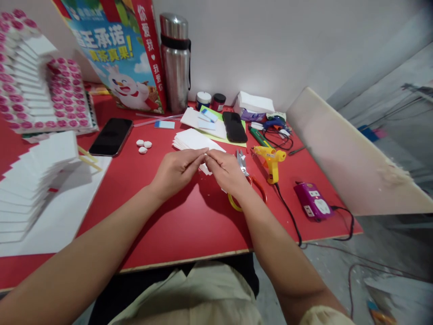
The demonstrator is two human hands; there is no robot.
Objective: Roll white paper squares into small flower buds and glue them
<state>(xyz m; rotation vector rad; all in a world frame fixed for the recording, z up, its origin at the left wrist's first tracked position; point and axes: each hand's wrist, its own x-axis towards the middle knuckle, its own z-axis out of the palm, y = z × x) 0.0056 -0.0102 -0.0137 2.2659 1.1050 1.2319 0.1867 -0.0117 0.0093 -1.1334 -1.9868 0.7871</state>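
Note:
Over the middle of the red table (189, 230), my left hand (177, 171) and my right hand (227, 170) meet fingertip to fingertip. Both are closed in a pinch; whatever is between the fingers is mostly hidden. A bit of white paper (205, 169) shows just below the fingertips. Directly behind the hands lies a stack of white paper sheets (196, 139). Scissors (241, 162) with orange and yellow handles lie beside and partly under my right hand. Left of my left hand sit three small white round pieces (143, 146).
Right: a yellow hot glue gun (270, 162) with a cord, a purple power socket (313, 201), a standing board (352, 158). Left: a phone (111, 136), a fanned white stair-like model (40, 174), a model with pink rosettes (67, 97). Behind: a steel thermos (175, 67), a second phone (234, 127).

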